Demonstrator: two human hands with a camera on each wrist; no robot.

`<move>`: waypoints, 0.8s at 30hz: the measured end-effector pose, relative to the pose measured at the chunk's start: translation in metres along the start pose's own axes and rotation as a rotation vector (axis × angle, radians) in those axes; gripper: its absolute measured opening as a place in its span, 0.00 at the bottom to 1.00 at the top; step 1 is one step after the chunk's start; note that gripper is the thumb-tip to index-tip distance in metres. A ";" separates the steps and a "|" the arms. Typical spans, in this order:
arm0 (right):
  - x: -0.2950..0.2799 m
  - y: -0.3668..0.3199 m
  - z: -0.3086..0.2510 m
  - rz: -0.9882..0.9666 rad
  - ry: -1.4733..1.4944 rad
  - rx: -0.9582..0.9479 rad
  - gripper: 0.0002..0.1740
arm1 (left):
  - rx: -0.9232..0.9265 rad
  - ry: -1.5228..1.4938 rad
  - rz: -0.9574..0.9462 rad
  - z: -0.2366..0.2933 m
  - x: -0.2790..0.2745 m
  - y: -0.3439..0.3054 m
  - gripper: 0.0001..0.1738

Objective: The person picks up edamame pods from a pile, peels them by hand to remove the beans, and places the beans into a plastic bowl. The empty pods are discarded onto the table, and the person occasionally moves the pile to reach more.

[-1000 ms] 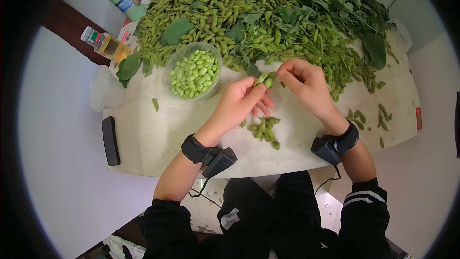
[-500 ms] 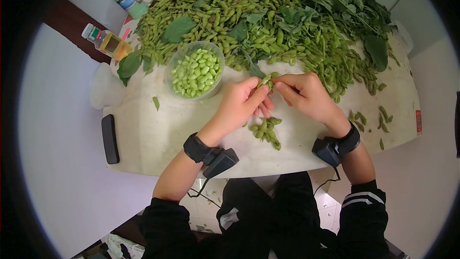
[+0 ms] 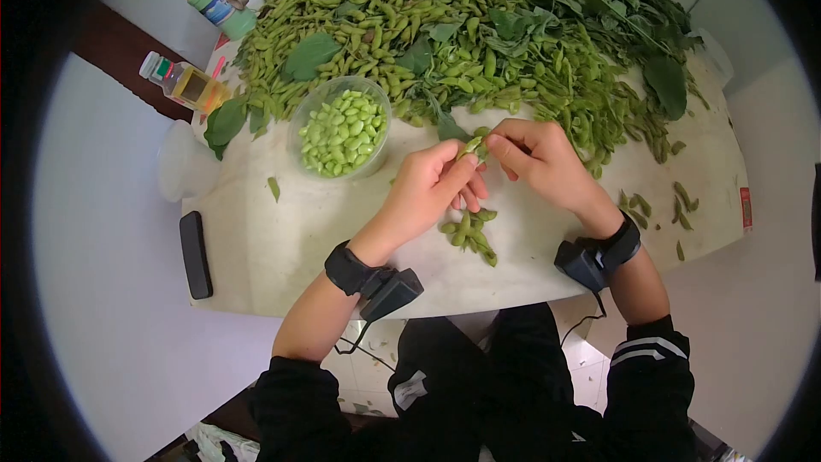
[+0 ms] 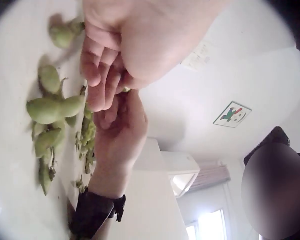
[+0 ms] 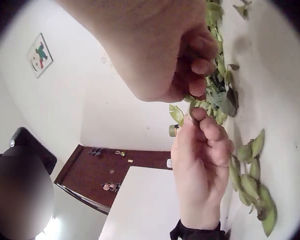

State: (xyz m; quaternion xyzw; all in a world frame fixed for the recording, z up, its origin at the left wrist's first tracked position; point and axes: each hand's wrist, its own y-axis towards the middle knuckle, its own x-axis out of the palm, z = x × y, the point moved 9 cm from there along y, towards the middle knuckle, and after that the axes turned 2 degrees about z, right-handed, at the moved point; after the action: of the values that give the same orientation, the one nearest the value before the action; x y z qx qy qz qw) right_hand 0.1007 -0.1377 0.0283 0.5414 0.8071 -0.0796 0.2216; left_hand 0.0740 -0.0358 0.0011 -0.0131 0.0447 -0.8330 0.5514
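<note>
In the head view, the left hand (image 3: 425, 184) pinches a green soybean pod (image 3: 471, 147) between thumb and fingers. The right hand (image 3: 550, 164), thumb and forefinger together, meets the pod's far end. A split piece of pod (image 5: 176, 114) sticks up past the left thumb in the right wrist view. On the table below the hands lies a small bunch of pods (image 3: 470, 237), seen closer in the left wrist view as plump pods (image 4: 46, 110). To the left, a clear plastic tub (image 3: 380, 162) holds bright green shelled beans (image 3: 344, 133).
A large heap of pods (image 3: 368, 8) with leafy stems covers the table's back. Loose pods (image 3: 682, 205) lie at right. Along the left stand an oil bottle (image 3: 192, 85), a green bottle (image 3: 218, 4) and a white container (image 3: 184, 162); a black phone (image 3: 196, 254) lies at the edge.
The right hand has come left and down to the pod, its fingertips now at the pod's end. The left hand has kept its grip nearly in place.
</note>
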 end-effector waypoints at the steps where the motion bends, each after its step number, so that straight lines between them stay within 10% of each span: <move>1: -0.002 0.000 -0.001 0.017 0.009 -0.020 0.11 | 0.000 0.000 -0.002 0.000 0.000 0.000 0.12; 11: -0.007 0.004 0.020 0.047 0.587 0.268 0.16 | 0.052 -0.100 0.078 0.002 -0.008 0.002 0.12; 17: 0.011 -0.001 0.019 -0.175 0.399 0.326 0.16 | 0.049 -0.149 0.028 0.004 -0.005 0.002 0.15; 24: 0.007 0.003 -0.001 -0.023 0.376 -0.032 0.16 | 0.056 -0.163 -0.026 0.006 0.001 0.000 0.17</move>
State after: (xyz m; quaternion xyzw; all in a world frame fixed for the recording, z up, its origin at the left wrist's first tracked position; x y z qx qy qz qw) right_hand 0.1011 -0.1300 0.0265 0.5340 0.8415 0.0335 0.0744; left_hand 0.0740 -0.0371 0.0066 -0.0661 -0.0241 -0.8371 0.5426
